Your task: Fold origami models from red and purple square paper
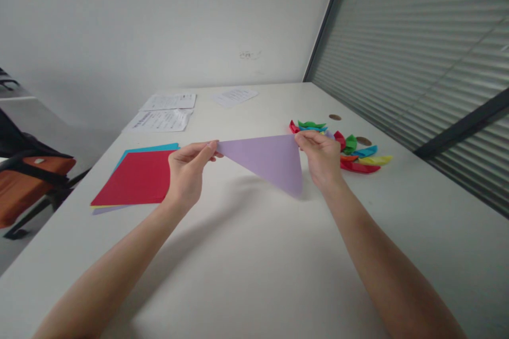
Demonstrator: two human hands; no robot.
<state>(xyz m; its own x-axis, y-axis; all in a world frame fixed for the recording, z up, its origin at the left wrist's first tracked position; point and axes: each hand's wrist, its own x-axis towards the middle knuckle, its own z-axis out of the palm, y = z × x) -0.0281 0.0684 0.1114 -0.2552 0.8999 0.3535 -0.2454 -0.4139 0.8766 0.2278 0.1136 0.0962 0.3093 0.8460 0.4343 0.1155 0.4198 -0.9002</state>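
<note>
A purple sheet of paper (272, 161), triangular in outline, is stretched between my two hands above the white table. My left hand (191, 169) pinches its pointed left corner between thumb and fingers. At the upper right corner, my right hand (320, 156) grips it the same way. The sheet's lower corner hangs down toward the tabletop, close to my right wrist. Beside my left hand lies a stack of coloured paper (135, 177), red on top, with blue, yellow and purple edges showing. Behind my right hand are several folded paper pieces (360, 167), partly hidden by it.
Printed sheets (163, 119) lie at the table's far left, and another printed page (234, 96) near the wall. Two round brown discs (335, 117) sit along the right side. Window blinds (421, 53) border the table's right edge. An orange chair (34, 183) stands at left.
</note>
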